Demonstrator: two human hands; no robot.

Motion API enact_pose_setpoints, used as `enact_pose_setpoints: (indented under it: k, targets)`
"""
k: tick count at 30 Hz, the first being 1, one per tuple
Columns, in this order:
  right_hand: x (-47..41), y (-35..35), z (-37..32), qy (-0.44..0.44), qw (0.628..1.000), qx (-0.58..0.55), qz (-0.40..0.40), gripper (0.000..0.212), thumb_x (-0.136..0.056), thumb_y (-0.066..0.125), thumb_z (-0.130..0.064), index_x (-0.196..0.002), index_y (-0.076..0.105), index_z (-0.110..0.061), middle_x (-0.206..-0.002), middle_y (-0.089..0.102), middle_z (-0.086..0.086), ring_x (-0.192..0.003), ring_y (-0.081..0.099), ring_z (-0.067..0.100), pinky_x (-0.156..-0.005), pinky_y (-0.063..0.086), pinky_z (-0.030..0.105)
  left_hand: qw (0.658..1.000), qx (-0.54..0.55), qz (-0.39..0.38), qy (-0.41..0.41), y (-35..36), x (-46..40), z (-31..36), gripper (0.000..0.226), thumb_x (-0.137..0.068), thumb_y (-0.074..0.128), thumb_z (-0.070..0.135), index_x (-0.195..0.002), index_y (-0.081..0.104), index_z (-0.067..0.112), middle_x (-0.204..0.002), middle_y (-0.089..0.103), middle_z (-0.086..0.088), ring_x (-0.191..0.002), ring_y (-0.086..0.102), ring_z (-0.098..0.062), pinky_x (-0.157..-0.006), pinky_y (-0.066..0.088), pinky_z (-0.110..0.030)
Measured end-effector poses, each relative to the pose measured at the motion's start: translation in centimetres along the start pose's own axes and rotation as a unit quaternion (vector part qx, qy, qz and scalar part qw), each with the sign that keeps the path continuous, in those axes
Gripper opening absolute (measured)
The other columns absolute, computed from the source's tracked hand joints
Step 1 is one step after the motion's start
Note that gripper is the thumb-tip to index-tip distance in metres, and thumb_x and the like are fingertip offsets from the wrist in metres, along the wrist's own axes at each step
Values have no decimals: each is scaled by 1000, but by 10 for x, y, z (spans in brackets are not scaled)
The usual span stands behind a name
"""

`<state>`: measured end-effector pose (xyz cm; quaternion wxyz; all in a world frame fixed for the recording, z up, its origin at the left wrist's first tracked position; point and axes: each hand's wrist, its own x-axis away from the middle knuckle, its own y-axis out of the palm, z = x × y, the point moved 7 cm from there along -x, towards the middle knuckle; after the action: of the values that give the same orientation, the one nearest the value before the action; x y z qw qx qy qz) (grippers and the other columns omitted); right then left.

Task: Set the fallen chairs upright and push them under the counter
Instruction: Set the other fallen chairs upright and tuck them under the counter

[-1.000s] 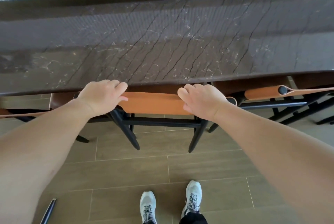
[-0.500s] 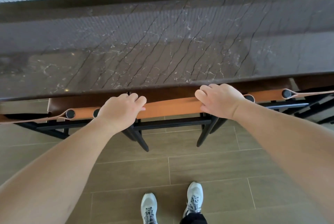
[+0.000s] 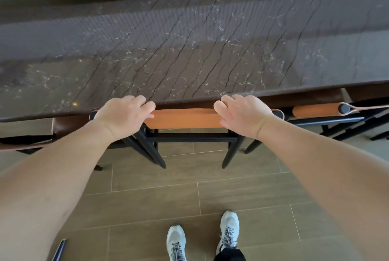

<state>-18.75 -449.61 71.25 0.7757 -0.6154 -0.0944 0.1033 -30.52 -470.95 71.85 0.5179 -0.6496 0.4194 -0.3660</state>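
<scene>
An upright chair with a tan leather backrest point(image 3: 185, 118) and black legs stands tucked against the dark marble counter point(image 3: 189, 50). My left hand point(image 3: 123, 116) grips the left end of the backrest, fingers curled over its top. At the right end, my right hand point(image 3: 244, 114) grips it the same way. The chair's seat is hidden beneath the counter's front edge.
A second chair with a tan backrest point(image 3: 315, 111) stands under the counter to the right. Part of a brown seat point(image 3: 69, 122) shows at the left. A black chair leg point(image 3: 59, 250) lies on the wood-look tile floor at bottom left. My shoes point(image 3: 228, 231) stand behind the chair.
Both hands and the chair have moved forward, so the backrest now sits at the counter's edge. The view also shifted, hiding the left chair's backrest end.
</scene>
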Motion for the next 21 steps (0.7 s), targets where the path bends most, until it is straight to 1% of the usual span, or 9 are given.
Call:
enact_pose_setpoints:
  k: [3, 5, 8, 10, 11, 13, 16, 19, 21]
  targets:
    - [-5, 2, 6, 0, 1000, -3, -8, 24, -86, 63, -26, -96, 47, -11, -77, 47, 5, -59, 37, 22, -43, 26, 31, 1000, 9, 4, -9, -2, -1, 1, 31, -89, 66, 24, -92, 38, 12, -74, 23, 0, -55, 26, -19, -42, 20, -27]
    - [-1, 4, 12, 0, 1000, -8, -15, 26, -82, 67, -25, -94, 49, -11, -77, 49, 6, -58, 46, 25, -44, 26, 30, 1000, 19, 1, -13, -1, -4, 10, 29, -91, 65, 24, -94, 38, 13, -73, 27, -1, -56, 27, -19, -40, 24, -28]
    - [10, 13, 27, -3, 999, -5, -32, 32, -79, 71, -29, -93, 47, -13, -76, 52, 5, -58, 53, 25, -43, 28, 29, 999, 18, -16, -23, 7, -11, 31, 24, -94, 64, 21, -101, 41, 15, -75, 44, -5, -58, 37, -21, -40, 31, -31]
    - [15, 19, 35, -3, 999, 7, -41, 34, -81, 69, -30, -95, 43, -14, -76, 51, 4, -57, 52, 24, -42, 29, 29, 999, 19, -26, -32, 10, -16, 42, 20, -95, 62, 19, -104, 46, 13, -79, 49, -7, -60, 47, -24, -41, 33, -31]
    - [16, 20, 39, -2, 999, 6, -42, 32, -81, 70, -28, -94, 45, -13, -75, 50, 5, -56, 51, 24, -41, 30, 28, 999, 19, -26, -34, 10, -19, 45, 18, -95, 61, 19, -104, 48, 13, -80, 50, -7, -61, 49, -25, -41, 34, -31]
    - [17, 21, 46, 9, 999, -4, -41, 27, -80, 70, -26, -91, 51, -10, -74, 49, 6, -57, 50, 26, -41, 31, 29, 999, 17, -20, -34, 9, -24, 46, 18, -96, 61, 20, -105, 47, 13, -80, 50, -6, -60, 45, -22, -42, 32, -30]
    - [13, 24, 46, 13, 999, 8, -41, 22, -90, 58, -30, -100, 48, -13, -81, 41, 2, -65, 45, 24, -46, 34, 32, 999, 5, -19, -26, 6, -26, 41, 24, -94, 63, 22, -103, 42, 15, -78, 50, -5, -61, 34, -16, -42, 27, -27]
    - [9, 27, 36, 4, 999, -15, -35, 21, -91, 56, -29, -101, 47, -13, -84, 45, 4, -68, 48, 26, -48, 40, 35, 1000, 4, -19, -23, 4, -21, 33, 25, -89, 69, 20, -97, 47, 11, -71, 46, -6, -57, 29, -17, -44, 18, -25]
    - [9, 28, 28, -4, 999, -19, -36, 22, -90, 58, -29, -99, 47, -12, -80, 42, 4, -64, 44, 25, -46, 38, 34, 999, 11, -23, -30, 8, -18, 33, 21, -90, 69, 19, -94, 52, 9, -70, 40, -5, -57, 29, -19, -43, 18, -26]
